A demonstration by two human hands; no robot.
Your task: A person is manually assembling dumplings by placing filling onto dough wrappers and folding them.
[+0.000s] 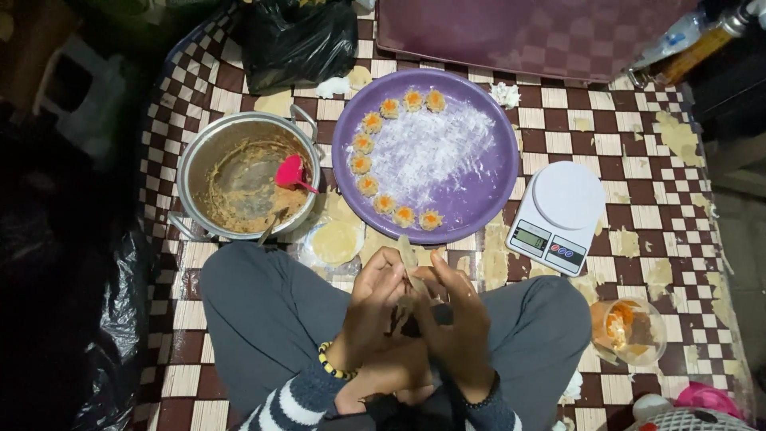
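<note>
While hands [415,307] seemingly pinch wrapper [408,255]

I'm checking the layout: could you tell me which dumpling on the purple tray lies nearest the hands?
The dumpling at the lower end of the arc on the purple tray, beside the tray's near rim.

Grey trousers [263,311], grey-and-white striped sleeves [291,403], a yellow-and-black beaded bracelet [329,365] on the left wrist, a dark band [479,397] on the right.

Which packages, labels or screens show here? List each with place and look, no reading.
Kitchen scale: right of the purple tray, white, round platform, small grey screen, coloured buttons.
Bottle: top right corner, clear, lying tilted, pale label.
Black plastic bag: top, behind the metal pot, crumpled, unlabelled.
</note>
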